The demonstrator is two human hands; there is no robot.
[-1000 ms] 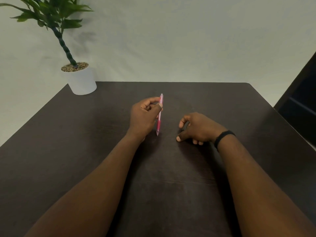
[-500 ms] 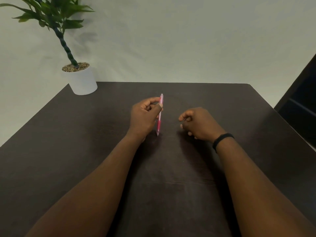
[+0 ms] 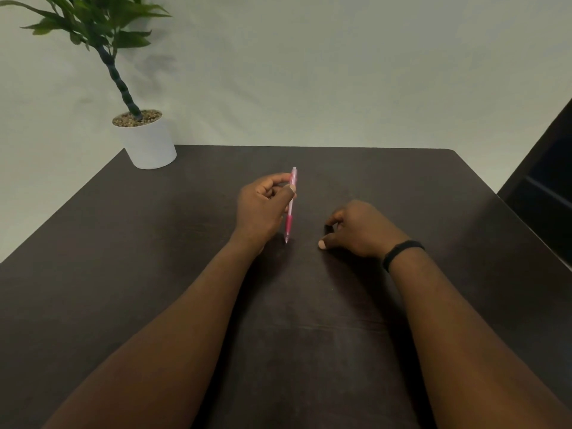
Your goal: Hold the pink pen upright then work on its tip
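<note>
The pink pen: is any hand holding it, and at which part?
The left hand pinches the pink pen at its upper barrel, above the darker sleeve. The right hand holds nothing.

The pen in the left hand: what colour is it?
Pink pen, with a darker pink grip near the tip; head view.

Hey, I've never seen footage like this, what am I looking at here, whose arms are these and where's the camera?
There is no machine here. The picture comes from a wide-angle camera worn on a person's head, looking forward and down, so the two bare forearms reaching in from the bottom are that person's own. They stretch over a dark table. The left hand holds a pink pen in its grip, pinched between thumb and fingers, standing nearly upright with its tip down at the tabletop. The right hand holds nothing; its fingers are loosely curled, and it rests on the table beside the pen. A black band circles that wrist. At the far left corner stands a potted plant in a white pot.
</note>
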